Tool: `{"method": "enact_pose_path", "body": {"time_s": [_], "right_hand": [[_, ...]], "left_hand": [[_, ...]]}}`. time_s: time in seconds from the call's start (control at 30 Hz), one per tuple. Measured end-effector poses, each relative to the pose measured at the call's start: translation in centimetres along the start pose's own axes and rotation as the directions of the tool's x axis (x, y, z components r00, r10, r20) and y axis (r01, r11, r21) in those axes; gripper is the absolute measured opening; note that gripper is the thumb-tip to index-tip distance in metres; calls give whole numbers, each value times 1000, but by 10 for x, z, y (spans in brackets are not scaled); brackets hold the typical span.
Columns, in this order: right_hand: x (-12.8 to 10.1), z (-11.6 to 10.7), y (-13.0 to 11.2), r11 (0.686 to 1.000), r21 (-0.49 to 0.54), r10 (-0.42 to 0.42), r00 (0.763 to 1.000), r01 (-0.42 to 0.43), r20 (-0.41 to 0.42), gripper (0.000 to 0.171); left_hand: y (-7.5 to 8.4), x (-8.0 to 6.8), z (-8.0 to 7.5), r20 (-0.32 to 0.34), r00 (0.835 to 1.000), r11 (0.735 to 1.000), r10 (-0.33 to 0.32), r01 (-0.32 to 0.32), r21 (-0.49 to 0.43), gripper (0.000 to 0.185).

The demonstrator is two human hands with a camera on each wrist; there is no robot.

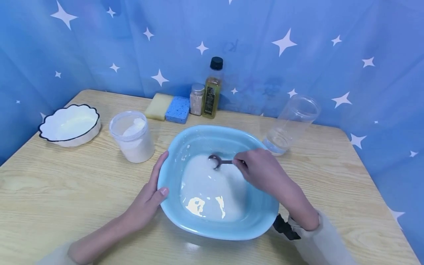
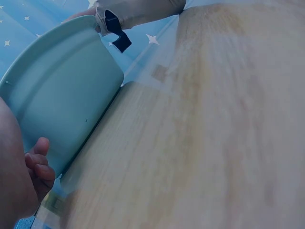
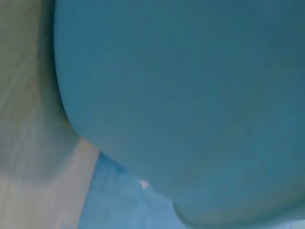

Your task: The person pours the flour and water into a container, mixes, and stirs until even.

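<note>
- Your right hand (image 1: pixel 261 171) reaches over the light blue basin (image 1: pixel 185 147) from the right, its fingers curled round the handle of a metal spoon (image 1: pixel 219 161); the sleeve and a dark strap show at that wrist.
- The spoon's bowl dips into the white milky liquid (image 1: pixel 212 191) at the far side of the basin's floor, with the handle running right toward your fingers.
- Your left hand (image 1: pixel 150 197) holds the basin's left rim: the thumb hooks over the edge and the palm lies against the outer wall.
- From the left wrist view you see curled fingertips (image 2: pixel 40 164) against the basin (image 2: pixel 62 90) outside, just above the tabletop.
- The right wrist view is filled by blurred blue surface, so you cannot tell anything about the grip from there.
- The basin sits on the wooden table (image 1: pixel 49 191), near its front edge and about midway across; white splashes dot its inner left wall.
- Just left of the basin stands a clear tub of white powder (image 1: pixel 132 137), lid off.
- Farther left sits a white scalloped bowl with a dark rim (image 1: pixel 70 125).
- At the far edge, against the blue star-patterned backdrop (image 1: pixel 298 48), lie a yellow sponge (image 1: pixel 159 106) and a blue sponge (image 1: pixel 177 109), touching.
- Right of the sponges stand a small shaker jar (image 1: pixel 197 99) and a black-capped oil bottle (image 1: pixel 212 88), side by side.
- To the far right of the basin a clear plastic jar (image 1: pixel 291 123) holds a little clear liquid at its bottom.
</note>
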State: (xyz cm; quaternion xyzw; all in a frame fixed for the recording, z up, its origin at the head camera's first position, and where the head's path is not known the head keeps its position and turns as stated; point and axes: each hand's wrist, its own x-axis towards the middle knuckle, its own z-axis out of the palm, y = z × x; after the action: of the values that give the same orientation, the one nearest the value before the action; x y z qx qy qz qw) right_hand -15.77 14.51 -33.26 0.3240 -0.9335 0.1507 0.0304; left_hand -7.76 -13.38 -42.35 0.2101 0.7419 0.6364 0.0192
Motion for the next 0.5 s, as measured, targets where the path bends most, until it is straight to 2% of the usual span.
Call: {"method": "enact_pose_path", "body": {"time_s": [0.13,0.23,0.37,0.5], "right_hand": [[0,6,-8,994,47,-104,995,103,10,21],[-2,6,-13,983,102,-161,986,155,52,22],[-6,0,-17,961,210,-218,960,180,175,26],[-14,-14,-18,936,322,-248,914,141,320,31]], "left_hand": [[2,-1,1,-11,1000,1000,18,-18,-8,68],[2,0,1,-14,1000,1000,28,-28,2,68],[2,0,1,-6,1000,1000,25,-25,-1,68],[1,1,1,0,1000,1000,19,-19,-8,68]]}}
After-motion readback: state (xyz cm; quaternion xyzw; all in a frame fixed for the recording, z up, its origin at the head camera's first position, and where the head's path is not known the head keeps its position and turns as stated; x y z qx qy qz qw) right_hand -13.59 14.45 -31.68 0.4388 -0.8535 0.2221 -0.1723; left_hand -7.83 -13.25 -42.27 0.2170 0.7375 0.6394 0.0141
